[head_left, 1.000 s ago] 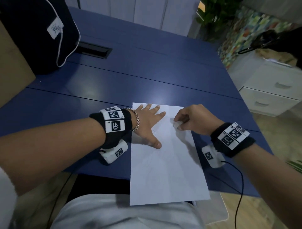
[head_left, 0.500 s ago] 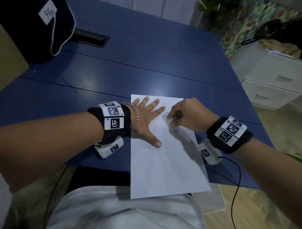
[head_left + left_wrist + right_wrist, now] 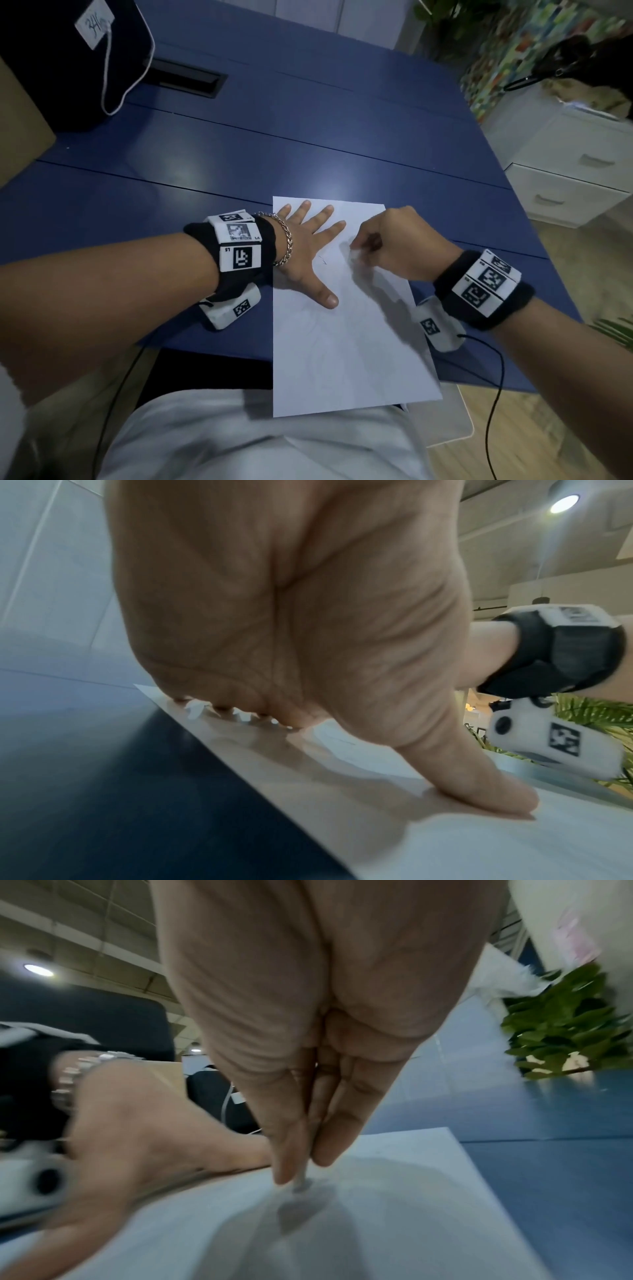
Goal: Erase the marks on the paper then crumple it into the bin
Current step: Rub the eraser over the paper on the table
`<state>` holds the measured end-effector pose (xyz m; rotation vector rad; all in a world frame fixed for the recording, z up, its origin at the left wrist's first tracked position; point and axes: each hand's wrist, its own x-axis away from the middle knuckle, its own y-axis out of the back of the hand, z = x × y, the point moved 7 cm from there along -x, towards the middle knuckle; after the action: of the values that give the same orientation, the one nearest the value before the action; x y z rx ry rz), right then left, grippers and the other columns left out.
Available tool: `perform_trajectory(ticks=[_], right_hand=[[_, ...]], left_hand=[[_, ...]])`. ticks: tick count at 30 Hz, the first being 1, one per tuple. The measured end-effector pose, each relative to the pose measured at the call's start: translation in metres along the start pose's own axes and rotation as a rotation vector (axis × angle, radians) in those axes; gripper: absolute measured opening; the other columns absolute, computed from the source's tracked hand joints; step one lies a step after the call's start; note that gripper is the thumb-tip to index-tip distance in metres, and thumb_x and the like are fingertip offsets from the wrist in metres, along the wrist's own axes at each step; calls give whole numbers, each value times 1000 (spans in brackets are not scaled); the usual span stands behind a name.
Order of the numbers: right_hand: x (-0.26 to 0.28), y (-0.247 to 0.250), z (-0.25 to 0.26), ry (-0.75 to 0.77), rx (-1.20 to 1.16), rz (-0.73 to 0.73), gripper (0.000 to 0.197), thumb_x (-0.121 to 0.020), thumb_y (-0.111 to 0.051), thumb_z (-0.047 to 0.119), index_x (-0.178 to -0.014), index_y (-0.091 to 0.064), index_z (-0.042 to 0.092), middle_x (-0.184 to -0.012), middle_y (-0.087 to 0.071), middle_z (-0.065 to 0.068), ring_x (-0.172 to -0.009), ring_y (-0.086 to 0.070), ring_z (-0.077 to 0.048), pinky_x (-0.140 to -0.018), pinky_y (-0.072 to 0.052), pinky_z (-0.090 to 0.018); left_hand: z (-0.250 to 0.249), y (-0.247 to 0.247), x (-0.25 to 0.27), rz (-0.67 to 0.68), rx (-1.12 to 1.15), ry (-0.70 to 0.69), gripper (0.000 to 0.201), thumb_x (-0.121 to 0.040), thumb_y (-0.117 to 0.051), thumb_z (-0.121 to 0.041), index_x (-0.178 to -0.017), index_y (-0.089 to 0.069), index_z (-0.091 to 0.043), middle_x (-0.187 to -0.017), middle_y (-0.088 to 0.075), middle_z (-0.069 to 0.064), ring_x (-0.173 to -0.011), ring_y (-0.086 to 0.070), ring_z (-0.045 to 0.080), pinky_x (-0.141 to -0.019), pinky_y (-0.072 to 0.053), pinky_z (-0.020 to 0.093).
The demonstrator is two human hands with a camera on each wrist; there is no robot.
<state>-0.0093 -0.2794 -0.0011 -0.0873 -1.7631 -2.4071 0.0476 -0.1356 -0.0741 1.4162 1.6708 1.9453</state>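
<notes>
A white sheet of paper (image 3: 346, 342) lies on the blue desk (image 3: 274, 137), its near end hanging over the desk edge onto my lap. My left hand (image 3: 308, 246) presses flat on the paper's upper left part, fingers spread. In the left wrist view the left hand (image 3: 308, 642) shows its palm and thumb down on the paper (image 3: 445, 845). My right hand (image 3: 359, 250) pinches a small white eraser (image 3: 356, 255) against the sheet's upper right. In the right wrist view the eraser (image 3: 301, 1184) touches the paper (image 3: 394, 1218) below the right hand (image 3: 301, 1172). A faint pencil mark (image 3: 323, 260) sits by the left palm.
A dark bag (image 3: 68, 61) with a white cord and tag stands at the desk's far left, beside a cable slot (image 3: 188, 80). White drawers (image 3: 575, 171) stand to the right, with a plant (image 3: 561, 1031) beyond the desk. A white chair edge (image 3: 455, 421) shows under the paper.
My right hand with the eraser has moved left and slightly forward across the paper, closer to the left hand's fingers. The left hand has stayed pressed flat. The head view tilted down a little.
</notes>
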Motion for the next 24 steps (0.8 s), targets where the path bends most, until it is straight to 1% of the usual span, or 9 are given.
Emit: perform_trajectory(ticks=[3,8,10,12,13,15,17,20,24], right_hand=[[4,-5,2,22,24,83,17,-83,-83,17,-96,-81,28,-85,-77,16,-82,-71,1,-77,-54,-12],[3,30,-48,-156,-100,-123,19,-78,-91,24,-95,-82,21,-87,-77,8,-84,-71,-7,-73,-48,-7],[10,27,-53,-171,-134,-111,21,-78,-91,24,-96,-81,22,-87,-77,7,-82,-70,-6,-71,-48,-6],[15,20,-50,-161,-155,-88,23,-78,-91,25,-99,-81,23,-89,-77,9,-83,-70,-4,-73,-51,-9],[17,17,-48,-151,-169,-83,26,-78,-91,27,-101,-80,24,-91,-77,10,-84,-71,-3,-75,-52,-10],[15,12,-44,-133,-169,-77,28,-78,-91,30,-104,-80,26,-92,-78,12,-86,-71,-1,-78,-53,-11],[11,11,-43,-123,-133,-96,23,-80,-88,25,-102,-82,26,-88,-78,12,-83,-71,0,-81,-57,-18],[11,10,-39,-131,-128,-133,17,-82,-82,13,-96,-83,23,-83,-78,12,-79,-71,0,-81,-59,-25],[18,-6,-16,-3,-40,-5,19,-84,-77,16,-99,-82,25,-87,-77,13,-75,-67,1,-70,-51,-11]], left_hand=[[1,0,1,0,-1,2,157,-40,-44,-113,-158,33,-43,-166,44,-9,-156,36,31,-127,14,60],[1,-2,2,-11,8,-4,151,-40,-44,-113,-157,30,-53,-168,41,-5,-156,34,34,-128,11,61],[-3,4,4,-11,-33,6,151,-38,-44,-113,-160,23,-53,-174,28,3,-160,24,40,-128,6,63],[-11,20,4,-87,-82,1,147,-44,-46,-111,-166,2,-44,-173,-3,11,-160,-1,40,-128,-1,59],[-15,29,3,-139,-80,-5,142,-51,-51,-109,-166,-8,-38,-170,-12,11,-157,-8,39,-128,-3,56],[-23,35,-2,-155,-41,-30,137,-58,-60,-102,-167,-7,-37,-176,-1,3,-161,3,38,-129,3,58],[-27,29,-9,-79,-11,-46,142,-60,-64,-100,-167,11,-43,-176,22,-8,-161,22,38,-125,12,63],[-28,20,-16,-24,-8,-35,144,-62,-62,-101,-162,25,-46,-171,34,-10,-158,30,37,-124,15,64],[-27,18,-17,-16,-19,-25,144,-60,-60,-103,-161,27,-48,-170,36,-11,-158,30,38,-125,13,66]])
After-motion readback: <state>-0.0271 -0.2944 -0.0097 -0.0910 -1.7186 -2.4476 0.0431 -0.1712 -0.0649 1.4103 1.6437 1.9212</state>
